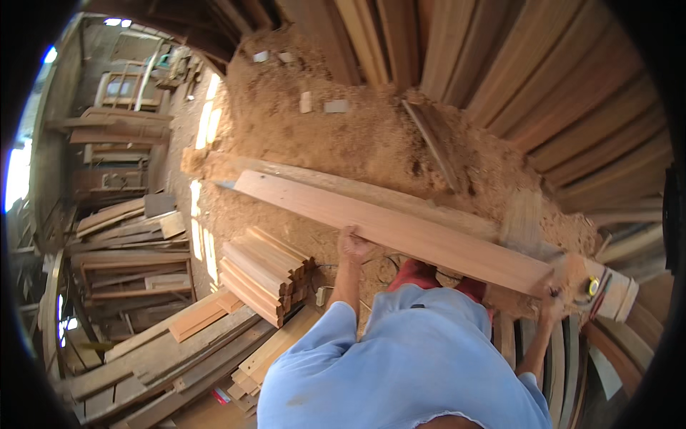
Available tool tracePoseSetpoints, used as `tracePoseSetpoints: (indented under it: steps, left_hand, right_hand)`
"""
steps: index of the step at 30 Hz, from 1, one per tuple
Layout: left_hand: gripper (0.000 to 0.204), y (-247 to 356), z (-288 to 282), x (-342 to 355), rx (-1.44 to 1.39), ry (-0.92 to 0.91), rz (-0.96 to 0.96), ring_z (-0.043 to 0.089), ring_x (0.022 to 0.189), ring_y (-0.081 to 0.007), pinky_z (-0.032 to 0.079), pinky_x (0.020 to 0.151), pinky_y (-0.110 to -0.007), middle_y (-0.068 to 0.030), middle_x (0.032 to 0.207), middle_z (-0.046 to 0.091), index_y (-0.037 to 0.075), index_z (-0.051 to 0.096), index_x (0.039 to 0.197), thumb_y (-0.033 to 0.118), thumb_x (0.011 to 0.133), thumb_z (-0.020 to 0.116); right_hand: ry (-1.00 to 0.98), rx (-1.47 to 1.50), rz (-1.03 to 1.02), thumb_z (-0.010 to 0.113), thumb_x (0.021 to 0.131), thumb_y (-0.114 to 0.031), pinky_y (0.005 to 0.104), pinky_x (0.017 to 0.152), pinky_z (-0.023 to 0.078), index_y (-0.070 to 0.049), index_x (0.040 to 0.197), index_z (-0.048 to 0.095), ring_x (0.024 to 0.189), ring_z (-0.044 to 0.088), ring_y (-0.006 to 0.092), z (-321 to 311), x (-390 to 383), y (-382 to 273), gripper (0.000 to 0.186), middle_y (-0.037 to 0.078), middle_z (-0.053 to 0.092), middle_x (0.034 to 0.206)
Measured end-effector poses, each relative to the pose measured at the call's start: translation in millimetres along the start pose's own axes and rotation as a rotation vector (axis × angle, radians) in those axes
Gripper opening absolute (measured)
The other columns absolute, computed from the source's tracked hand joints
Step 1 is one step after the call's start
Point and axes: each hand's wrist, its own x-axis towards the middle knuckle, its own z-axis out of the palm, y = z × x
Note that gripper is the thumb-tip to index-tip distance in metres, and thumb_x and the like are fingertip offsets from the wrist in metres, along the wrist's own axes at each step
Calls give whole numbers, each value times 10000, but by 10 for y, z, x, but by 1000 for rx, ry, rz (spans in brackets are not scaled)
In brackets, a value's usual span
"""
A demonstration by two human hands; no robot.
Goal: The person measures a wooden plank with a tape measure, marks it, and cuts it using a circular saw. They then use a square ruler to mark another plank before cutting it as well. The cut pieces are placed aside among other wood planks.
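Observation:
A long, planed reddish-brown wooden board (389, 227) lies slanting across in front of my body, its far end up to the left and its near end down to the right. Closed on the board's near edge, left of its middle, is my left hand (353, 244), with the fingers partly hidden. My right hand (550, 307) is closed at the right end corner of the board; a small dark spot shows by its fingers, too small to name. Behind the board runs a rough wooden beam (457, 220).
A round yellow-and-black tape measure (592, 286) rests on the beam's right end. Notched wood pieces (257, 272) are stacked at my left, above long planks (193, 379). Tall planks (564, 79) lean at the far right. Sawdust (286, 129) covers the floor, where a loose slat (432, 146) lies.

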Motion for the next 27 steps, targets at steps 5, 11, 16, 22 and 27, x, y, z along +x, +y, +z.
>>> tracePoseSetpoints:
  steps: [5, 11, 16, 22, 27]
  left_hand:
    - [641, 13, 87, -240, 53, 155, -257, 472, 1362, -380, 374, 1126, -626, -184, 1444, 516, 81, 437, 1462, 405, 911, 485]
    - [904, 119, 38, -249, 434, 78, -379, 399, 1409, -359, 336, 1128, -634, -193, 1553, 364, 126, 336, 1549, 790, 937, 383]
    - [840, 598, -107, -96, 1269, 52, -930, 647, 943, -281, 540, 854, -489, -154, 1116, 637, 23, 553, 1265, 788, 930, 468]
    - [277, -293, 1310, -643, 1889, -896, -378, 590, 607, -108, 481, 569, -248, -44, 744, 643, 61, 630, 898, 310, 1017, 643]
    - [303, -1996, 2295, -1280, 1819, -1291, 646, 661, 822, -235, 545, 768, -350, -155, 958, 677, -32, 615, 1076, 238, 957, 680]
  right_hand:
    - [110, -292, -49, 812, 818, -324, 439, 772, 537, -9, 916, 708, 877, 698, 399, 104, -88, -18, 346, 202, 725, 884]
    - [-4, 204, 127, 751, 900, -140, 341, 683, 467, 9, 947, 652, 709, 550, 174, -172, -231, -131, 185, 64, 602, 768]
    - [358, 508, 124, 630, 982, -86, 299, 686, 465, 11, 976, 669, 724, 550, 118, -454, -159, -276, 105, 13, 588, 805]
    - [666, 97, -53, 664, 916, -126, 347, 726, 503, 17, 1031, 703, 727, 597, 185, -513, -446, -147, 188, 58, 648, 774]
    - [317, 976, 391, 697, 898, -77, 287, 683, 515, 6, 926, 689, 752, 644, 121, -44, -905, 169, 88, 44, 701, 838]
